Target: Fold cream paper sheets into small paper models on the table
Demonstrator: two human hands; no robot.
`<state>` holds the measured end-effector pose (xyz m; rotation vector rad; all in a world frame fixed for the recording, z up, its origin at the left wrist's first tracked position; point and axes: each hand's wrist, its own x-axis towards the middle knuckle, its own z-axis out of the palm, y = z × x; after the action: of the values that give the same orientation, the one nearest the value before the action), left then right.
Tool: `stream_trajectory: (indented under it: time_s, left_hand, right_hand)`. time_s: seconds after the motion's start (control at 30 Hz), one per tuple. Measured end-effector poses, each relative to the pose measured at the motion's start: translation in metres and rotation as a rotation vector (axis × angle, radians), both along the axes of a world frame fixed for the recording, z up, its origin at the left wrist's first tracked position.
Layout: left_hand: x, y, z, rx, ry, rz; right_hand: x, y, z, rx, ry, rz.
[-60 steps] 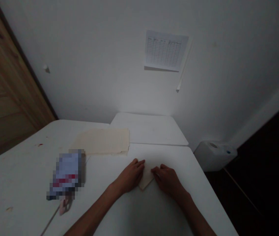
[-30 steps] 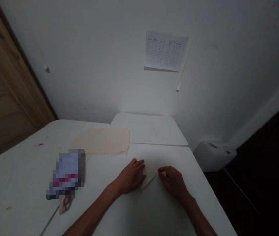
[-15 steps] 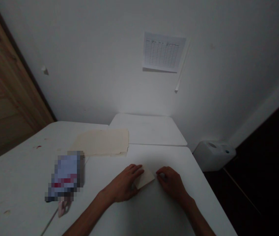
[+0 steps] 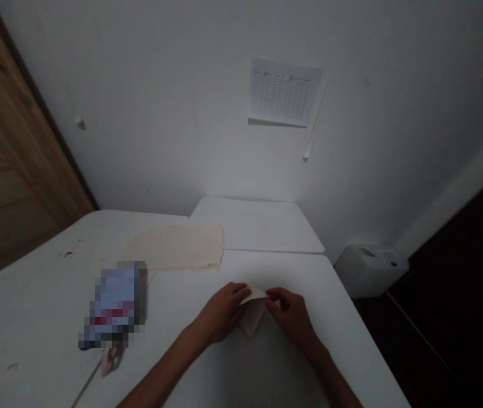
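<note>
A small piece of cream paper (image 4: 251,317), partly folded, lies on the white table between my hands. My left hand (image 4: 228,309) grips the paper's left side, its fingers over the top edge and its thumb hidden below. With thumb and fingertips my right hand (image 4: 287,306) pinches the right corner of a raised flap. The flap stands up from the layer beneath, which points toward me. Part of the paper is covered by my left fingers.
Larger cream sheets (image 4: 177,246) lie at the back left. A blurred blue-white packet (image 4: 116,297) and pink-handled scissors (image 4: 111,360) rest on the left. Beyond the table (image 4: 309,351), a white container (image 4: 364,272) stands on the right. A printed sheet (image 4: 283,93) hangs on the wall.
My right hand has moved slightly left and taken hold of the paper's right corner. The flap has lifted, exposing a lower layer. My left hand has shifted a little.
</note>
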<state>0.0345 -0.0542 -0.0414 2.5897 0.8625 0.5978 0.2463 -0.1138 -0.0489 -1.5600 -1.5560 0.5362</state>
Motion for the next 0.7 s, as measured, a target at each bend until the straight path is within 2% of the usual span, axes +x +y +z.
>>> stream_trajectory:
  time_s: [0.2,0.37,0.53,0.7]
  left_hand:
    - [0.000,0.001,0.001,0.007,0.040,-0.011]
    - [-0.001,0.002,-0.004,0.039,0.091,-0.038]
    - [-0.007,-0.001,-0.010,0.104,0.102,-0.078]
    - [-0.014,-0.006,-0.010,0.123,0.105,-0.091]
  right_hand:
    - [-0.002,0.003,0.000,-0.008,-0.075,-0.071]
    - [0.003,0.000,-0.002,0.007,-0.287,-0.080]
    - [0.011,-0.004,-0.003,0.062,-0.536,0.071]
    - [0.009,-0.002,0.003,0.128,-0.576,0.220]
